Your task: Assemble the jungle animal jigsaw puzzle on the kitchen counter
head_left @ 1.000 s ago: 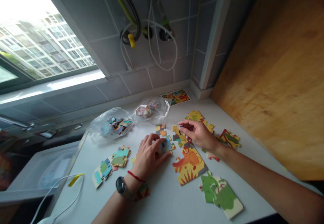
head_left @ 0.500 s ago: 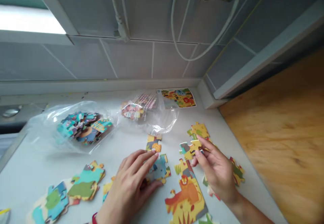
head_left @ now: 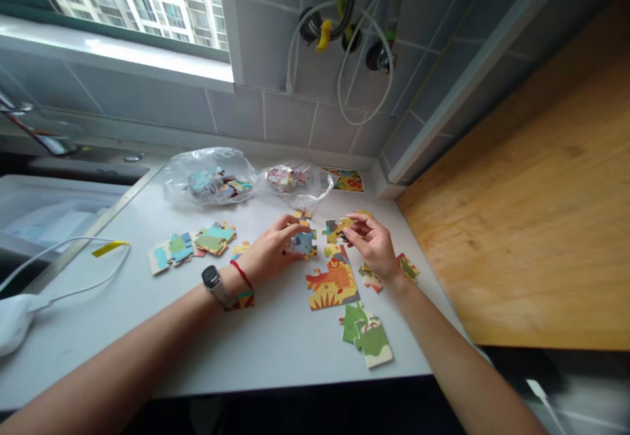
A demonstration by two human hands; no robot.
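Left of your left hand (head_left: 272, 250) lie turquoise-and-green pieces (head_left: 215, 238), its curved fingers and thumb straddle the blue piece (head_left: 306, 244), grip uncertain, the lion section (head_left: 333, 284) lies between your hands, nearer you, and your right hand (head_left: 375, 251) pinches a yellow-and-grey piece (head_left: 335, 230) above that section's far end.

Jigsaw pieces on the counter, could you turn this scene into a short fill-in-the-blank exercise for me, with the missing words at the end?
1. While the right hand pinches some joined jigsaw pieces, the left hand is at a mainly ____ piece.
2. The watch is worn on the person's ____ wrist.
3. The number of plastic bags lying near the wall is ____.

Missing words: blue; left; two.
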